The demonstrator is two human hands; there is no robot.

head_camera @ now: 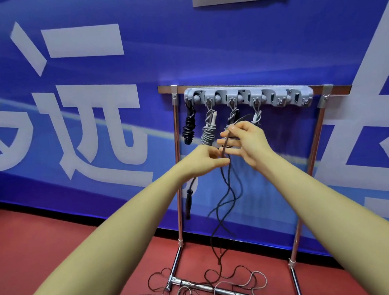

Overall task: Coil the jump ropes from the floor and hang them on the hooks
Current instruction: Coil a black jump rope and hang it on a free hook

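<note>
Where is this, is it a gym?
Probably a sports hall or gym: a red sports floor, a big blue banner wall, and a hook rack hung with coiled jump ropes.

Fourth hung bundle [257,117] behind right hand [249,141], floor ropes [197,290] cropped below

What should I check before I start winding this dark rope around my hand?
1. Left hand pinches the thin dark jump rope: ok.
2. Right hand holds the rope's upper part: ok.
3. Black handle hangs free below the left hand: ok.
4. Rope tail clear of the tangled cords on the red floor: cannot tell.
5. Free hook on the grey hook rail: ok, right end bare.
</note>
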